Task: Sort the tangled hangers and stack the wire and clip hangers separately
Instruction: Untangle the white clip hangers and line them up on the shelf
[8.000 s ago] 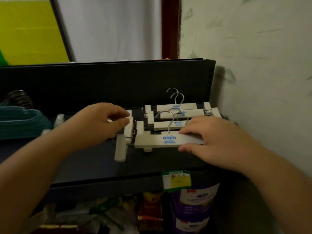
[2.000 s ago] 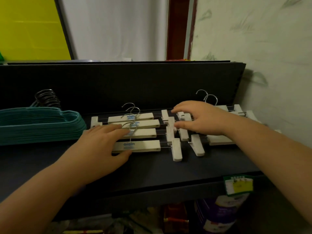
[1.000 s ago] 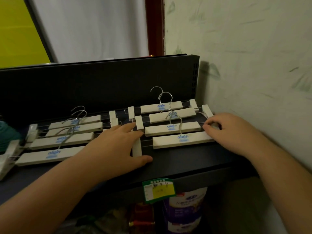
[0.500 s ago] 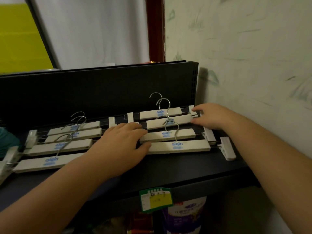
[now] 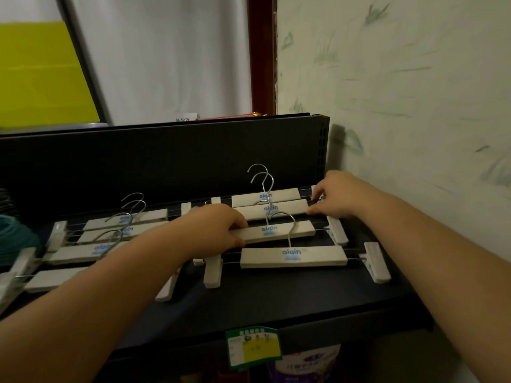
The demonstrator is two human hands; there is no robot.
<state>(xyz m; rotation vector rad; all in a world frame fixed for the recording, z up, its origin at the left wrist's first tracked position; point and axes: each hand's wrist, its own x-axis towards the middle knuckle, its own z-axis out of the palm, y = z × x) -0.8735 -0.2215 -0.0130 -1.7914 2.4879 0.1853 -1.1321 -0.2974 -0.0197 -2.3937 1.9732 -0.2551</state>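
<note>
Two rows of white clip hangers with metal hooks lie flat on a dark shelf (image 5: 276, 305). The right group (image 5: 293, 257) holds several hangers stepped front to back, the left group (image 5: 110, 233) likewise. My left hand (image 5: 218, 230) grips the left end of the third hanger (image 5: 276, 230) in the right group. My right hand (image 5: 336, 194) pinches the right end of the second hanger (image 5: 272, 212), near its clip by the wall. Teal wire hangers (image 5: 11, 239) show at the far left edge, mostly out of frame.
A black back panel (image 5: 166, 161) rises behind the shelf. A pale wall (image 5: 414, 106) closes the right side. A green and yellow price tag (image 5: 253, 346) hangs on the shelf's front edge, with packaged goods (image 5: 304, 366) below.
My right hand has come slightly forward, from the rearmost hanger's end to the second hanger's end. My left hand has slid right and closed on the third hanger's left end.
</note>
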